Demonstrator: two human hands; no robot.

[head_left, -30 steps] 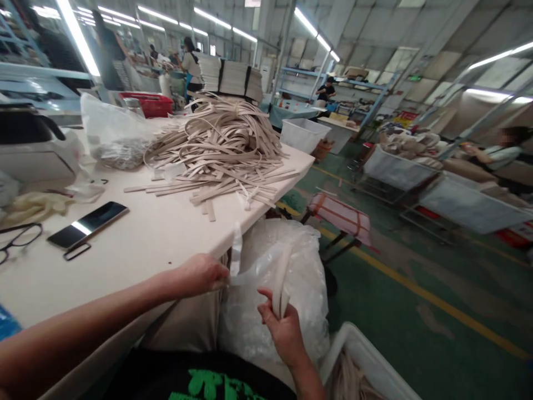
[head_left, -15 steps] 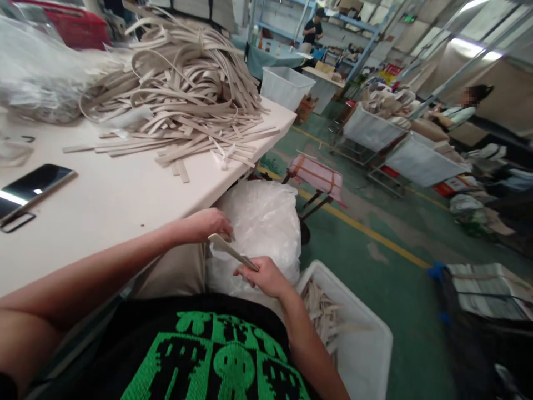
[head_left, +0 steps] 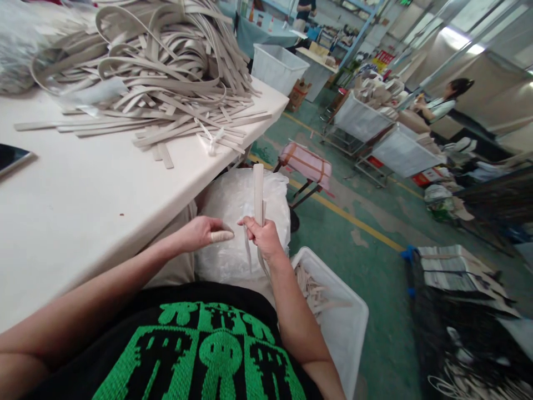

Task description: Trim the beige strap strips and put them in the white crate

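My right hand [head_left: 263, 238] is closed round a beige strip [head_left: 258, 189] that stands upright from my fist, with its lower ends hanging below. My left hand [head_left: 201, 233] is just to its left, fingers curled, with a taped fingertip; nothing shows in it. Both hands hover in front of a bulging clear plastic bag [head_left: 233, 205] below the table edge. A large heap of beige strips [head_left: 158, 78] lies on the white table [head_left: 83, 194].
A white bin [head_left: 345, 328] holding cut strips stands to my right on the green floor. A phone [head_left: 12, 158] lies at the table's left edge. A small stool [head_left: 306, 164], white carts [head_left: 400, 155] and another person [head_left: 441, 103] are further off.
The strip in my right hand has swung from lying slanted to upright. My left hand has let go of it and drawn slightly back. The view has tilted down.
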